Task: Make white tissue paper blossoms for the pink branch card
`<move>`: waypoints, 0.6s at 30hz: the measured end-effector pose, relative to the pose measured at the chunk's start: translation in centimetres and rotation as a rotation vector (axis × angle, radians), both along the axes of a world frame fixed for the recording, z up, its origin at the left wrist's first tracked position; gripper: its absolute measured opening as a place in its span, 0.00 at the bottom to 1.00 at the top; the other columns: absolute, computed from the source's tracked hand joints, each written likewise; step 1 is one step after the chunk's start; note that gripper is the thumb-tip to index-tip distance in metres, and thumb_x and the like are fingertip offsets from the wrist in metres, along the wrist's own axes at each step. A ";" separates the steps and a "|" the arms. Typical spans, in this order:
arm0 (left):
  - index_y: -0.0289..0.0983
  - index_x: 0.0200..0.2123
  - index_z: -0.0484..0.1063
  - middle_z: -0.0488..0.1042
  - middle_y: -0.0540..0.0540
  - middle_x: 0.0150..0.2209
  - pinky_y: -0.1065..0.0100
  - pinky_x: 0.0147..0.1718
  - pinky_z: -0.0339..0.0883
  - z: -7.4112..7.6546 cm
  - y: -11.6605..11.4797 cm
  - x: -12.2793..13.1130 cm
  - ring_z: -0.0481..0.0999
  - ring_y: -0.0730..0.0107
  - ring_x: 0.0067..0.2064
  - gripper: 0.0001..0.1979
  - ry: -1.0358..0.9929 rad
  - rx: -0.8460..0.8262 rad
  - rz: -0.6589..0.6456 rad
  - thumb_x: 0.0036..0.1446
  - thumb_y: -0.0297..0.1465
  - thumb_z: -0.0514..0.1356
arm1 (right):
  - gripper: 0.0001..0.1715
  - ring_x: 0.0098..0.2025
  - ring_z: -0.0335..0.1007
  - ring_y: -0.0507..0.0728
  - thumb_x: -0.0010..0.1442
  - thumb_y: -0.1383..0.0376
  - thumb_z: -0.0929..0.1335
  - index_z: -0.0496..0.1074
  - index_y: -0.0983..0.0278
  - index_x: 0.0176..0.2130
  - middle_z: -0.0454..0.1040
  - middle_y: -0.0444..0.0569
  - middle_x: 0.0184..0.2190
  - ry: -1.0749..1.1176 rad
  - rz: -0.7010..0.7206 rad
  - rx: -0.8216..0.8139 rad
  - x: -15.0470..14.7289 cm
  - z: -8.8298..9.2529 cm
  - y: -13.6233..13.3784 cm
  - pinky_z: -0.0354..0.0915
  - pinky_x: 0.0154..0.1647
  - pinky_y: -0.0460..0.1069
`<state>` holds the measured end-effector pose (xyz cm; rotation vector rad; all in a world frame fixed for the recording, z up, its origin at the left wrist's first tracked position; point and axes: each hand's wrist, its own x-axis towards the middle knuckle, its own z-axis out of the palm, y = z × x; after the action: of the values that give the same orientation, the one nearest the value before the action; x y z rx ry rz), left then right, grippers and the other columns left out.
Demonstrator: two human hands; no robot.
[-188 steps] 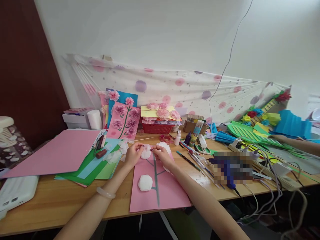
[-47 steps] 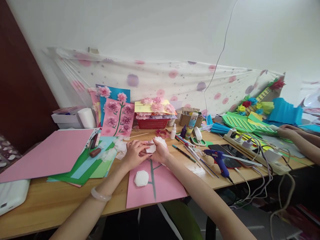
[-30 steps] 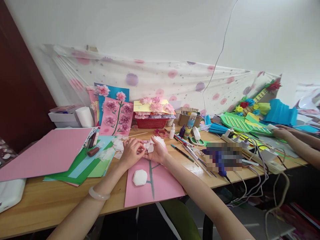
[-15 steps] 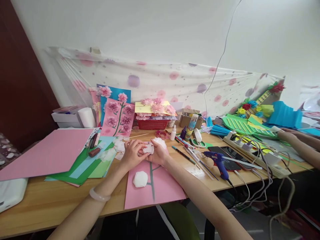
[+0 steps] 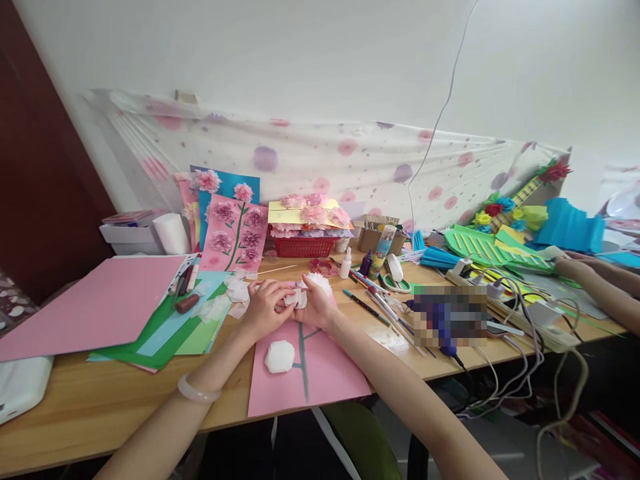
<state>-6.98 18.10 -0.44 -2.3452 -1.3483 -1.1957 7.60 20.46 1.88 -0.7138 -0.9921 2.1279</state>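
Note:
Both hands meet above the far part of a pink sheet (image 5: 334, 373) with a painted grey-green stem. Between them is a small folded piece of white tissue paper (image 5: 296, 298). My left hand (image 5: 267, 305) is closed, its fingers pinching the tissue from the left. My right hand (image 5: 316, 305) is curled round the other side of it, thumb raised. A white tissue paper disc (image 5: 280, 357) lies on the sheet left of the stem. Just behind my right hand a fluffy white paper flower (image 5: 320, 283) shows, partly hidden.
Coloured sheets (image 5: 95, 303) and tissue scraps lie left. Behind stand a red basket (image 5: 304, 248) of paper flowers and a pink flower picture (image 5: 234, 233). Pens, a glue bottle (image 5: 345, 264) and a power strip (image 5: 515, 310) with cables lie right. Another person's hands (image 5: 575, 267) work at far right.
The view has shifted very slightly. Both hands stay together around the white tissue, with only slight finger movement. A blurred patch now covers the glue gun and phones.

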 end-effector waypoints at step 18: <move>0.41 0.33 0.75 0.80 0.47 0.36 0.50 0.49 0.48 0.1 0.0 0.1 0.73 0.59 0.44 0.07 -0.012 0.000 0.028 0.54 0.27 0.57 | 0.35 0.31 0.69 0.60 0.62 0.44 0.49 0.72 0.60 0.38 0.73 0.53 0.26 -0.001 0.066 0.010 0.3 -0.4 0.5 0.66 0.32 0.55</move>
<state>-6.92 18.07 -0.32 -2.3145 -1.3803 -1.2038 7.88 20.99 1.43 -0.6856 -1.0388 2.1778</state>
